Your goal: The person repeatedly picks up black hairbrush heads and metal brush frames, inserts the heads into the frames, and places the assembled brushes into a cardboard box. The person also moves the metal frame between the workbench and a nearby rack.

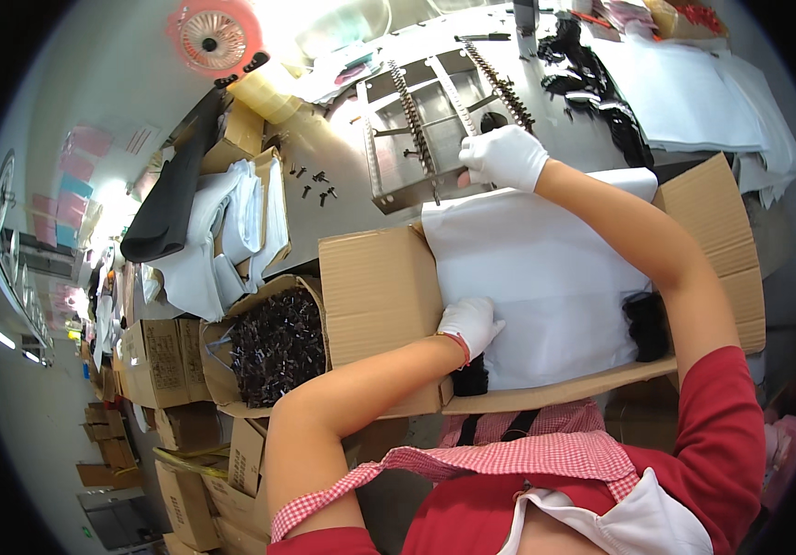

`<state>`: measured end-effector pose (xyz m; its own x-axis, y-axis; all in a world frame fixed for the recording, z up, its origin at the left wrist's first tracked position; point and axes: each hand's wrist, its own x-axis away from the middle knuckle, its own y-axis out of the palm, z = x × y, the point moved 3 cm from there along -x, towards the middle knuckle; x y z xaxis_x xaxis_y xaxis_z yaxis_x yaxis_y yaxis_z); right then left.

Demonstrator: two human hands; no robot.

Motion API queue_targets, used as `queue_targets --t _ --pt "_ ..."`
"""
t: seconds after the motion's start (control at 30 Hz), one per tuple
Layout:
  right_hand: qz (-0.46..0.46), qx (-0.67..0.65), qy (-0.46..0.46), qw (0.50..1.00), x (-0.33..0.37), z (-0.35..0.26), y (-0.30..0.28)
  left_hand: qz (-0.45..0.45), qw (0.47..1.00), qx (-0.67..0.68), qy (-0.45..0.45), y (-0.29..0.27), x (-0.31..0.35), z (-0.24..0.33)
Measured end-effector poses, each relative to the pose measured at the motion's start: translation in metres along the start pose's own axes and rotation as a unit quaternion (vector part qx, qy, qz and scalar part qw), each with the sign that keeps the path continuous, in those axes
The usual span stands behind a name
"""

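My right hand, in a white glove, is at the near right end of a metal rack, its fingers curled together. Whatever they pinch is too small or hidden to make out. A small dark round thing sits just beyond the knuckles. The rack's long bars carry rows of small dark pieces. My left hand, also gloved, rests at the left side of a white sheet, fingers bent inward and partly hidden. This sheet lies across an open cardboard box, with black bundles showing at its edges.
A carton of small dark parts stands left of the box. Loose dark screw-like pieces lie on the metal table. Black bundles and stacked white sheets are at the far right. A pink fan stands far left.
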<state>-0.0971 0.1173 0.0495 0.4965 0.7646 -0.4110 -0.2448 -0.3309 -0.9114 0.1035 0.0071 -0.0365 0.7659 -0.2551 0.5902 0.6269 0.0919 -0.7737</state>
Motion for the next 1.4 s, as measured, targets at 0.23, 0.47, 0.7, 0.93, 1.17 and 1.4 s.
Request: queue_targets --t 0.23,0.47,0.7,0.93,1.17,1.4 --pt "0.106 -0.261 0.184 0.942 -0.021 0.025 -0.108 0.244 0.961 0.13 0.027 -0.05 0.021 -0.01" --pt "0.189 -0.585 0.25 0.748 -0.008 -0.027 -0.177 0.744 0.658 -0.009 0.113 -0.256 0.097 -0.049" --pt "0.278 -0.461 0.177 0.824 -0.024 -0.04 -0.147 0.772 0.599 -0.128 0.167 -0.288 0.159 -0.082" --pt "0.135 -0.459 0.184 0.859 -0.04 -0.122 -0.08 0.696 0.698 -0.147 0.081 -0.27 0.186 -0.18" --pt "0.286 -0.548 0.455 0.641 -0.036 0.008 -0.003 0.589 0.793 -0.102 -0.121 -0.204 0.243 -0.314" --pt "-0.092 -0.75 0.432 0.492 -0.169 -0.101 0.038 0.529 0.823 -0.106 -0.176 -0.158 0.277 -0.326"
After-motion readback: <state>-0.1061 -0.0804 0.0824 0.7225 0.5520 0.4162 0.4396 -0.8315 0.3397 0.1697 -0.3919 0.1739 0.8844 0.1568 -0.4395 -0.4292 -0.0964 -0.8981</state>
